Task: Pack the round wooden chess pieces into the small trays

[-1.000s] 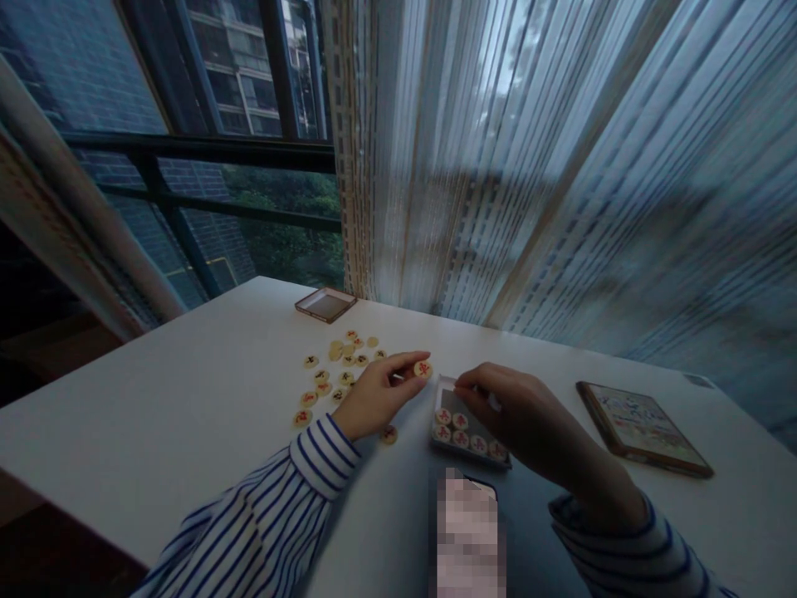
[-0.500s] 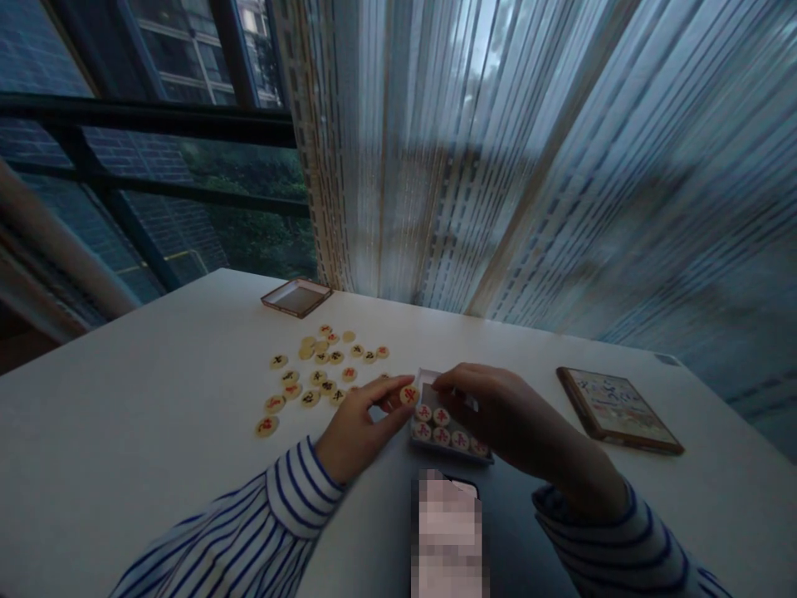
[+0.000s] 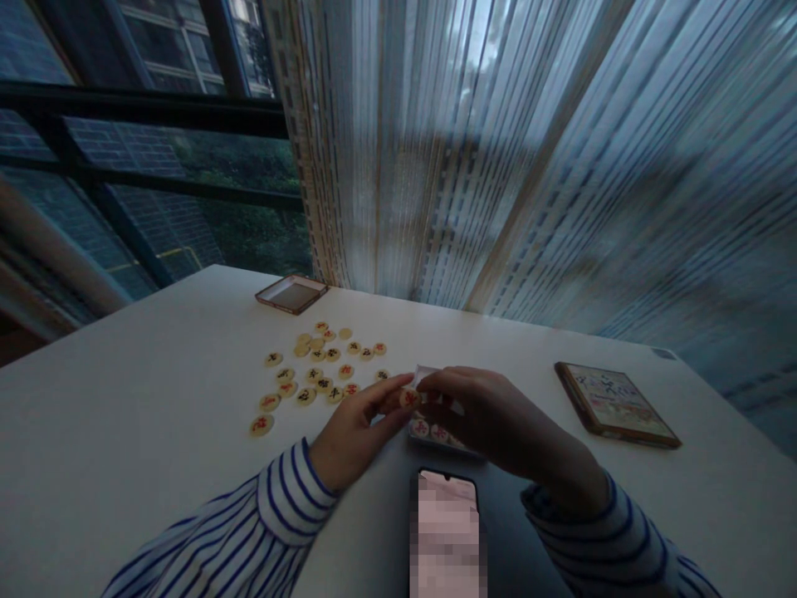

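Note:
Between the thumb and fingers of my left hand (image 3: 354, 436) is a round Chinese chess piece (image 3: 409, 399) with a red character, held upright. My right hand (image 3: 498, 415) reaches in from the right, its thumb and fingertips closing at the piece's right edge. Under both hands stands a small open box (image 3: 445, 444) with rows of red-marked pieces, partly hidden by my right hand. Left of my left hand lie several loose pieces (image 3: 324, 384) with red or black characters, a few of them showing blank faces.
A shallow box lid (image 3: 292, 295) lies at the table's back left. On the right is a flat box (image 3: 616, 403) with a printed cover. A phone (image 3: 448, 490) lies nearest me. Behind the white table (image 3: 155, 349) hang sheer curtains (image 3: 423, 208) beside a window.
My right hand has moved left from over the box to the piece in my left hand, and now covers more of the box. The view has shifted slightly.

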Available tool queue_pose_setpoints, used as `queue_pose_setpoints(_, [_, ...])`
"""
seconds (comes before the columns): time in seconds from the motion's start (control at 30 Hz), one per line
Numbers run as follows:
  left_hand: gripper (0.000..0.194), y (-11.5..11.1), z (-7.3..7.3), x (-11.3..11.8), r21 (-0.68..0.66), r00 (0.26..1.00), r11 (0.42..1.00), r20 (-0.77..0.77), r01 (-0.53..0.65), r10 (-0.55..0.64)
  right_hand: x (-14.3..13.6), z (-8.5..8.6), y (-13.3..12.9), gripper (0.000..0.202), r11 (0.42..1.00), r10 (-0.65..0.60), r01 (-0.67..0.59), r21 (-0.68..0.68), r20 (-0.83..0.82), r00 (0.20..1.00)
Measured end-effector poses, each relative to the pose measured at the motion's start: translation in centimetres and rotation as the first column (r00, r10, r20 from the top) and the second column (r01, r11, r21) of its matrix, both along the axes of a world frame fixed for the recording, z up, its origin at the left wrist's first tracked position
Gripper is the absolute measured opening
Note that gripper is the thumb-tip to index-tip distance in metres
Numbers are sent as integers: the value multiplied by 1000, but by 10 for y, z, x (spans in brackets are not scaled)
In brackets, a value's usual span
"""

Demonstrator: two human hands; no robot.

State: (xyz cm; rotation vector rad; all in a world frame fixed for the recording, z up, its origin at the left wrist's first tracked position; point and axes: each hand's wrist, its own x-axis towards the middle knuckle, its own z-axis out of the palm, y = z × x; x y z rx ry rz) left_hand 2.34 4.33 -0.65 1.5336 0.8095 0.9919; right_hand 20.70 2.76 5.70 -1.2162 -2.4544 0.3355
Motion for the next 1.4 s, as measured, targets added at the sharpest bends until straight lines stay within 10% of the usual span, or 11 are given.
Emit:
queue_pose_setpoints(0.17, [35,0,-2,3,-100,982,995,188,-11,30,-1,2,-1,18,1000,-3,2,21,10,1000])
queue_pose_setpoints(1.4, [31,0,6,1,-201,966,979,243,-40,89,-3,2,-3,20,998,-9,11,64,-36,999])
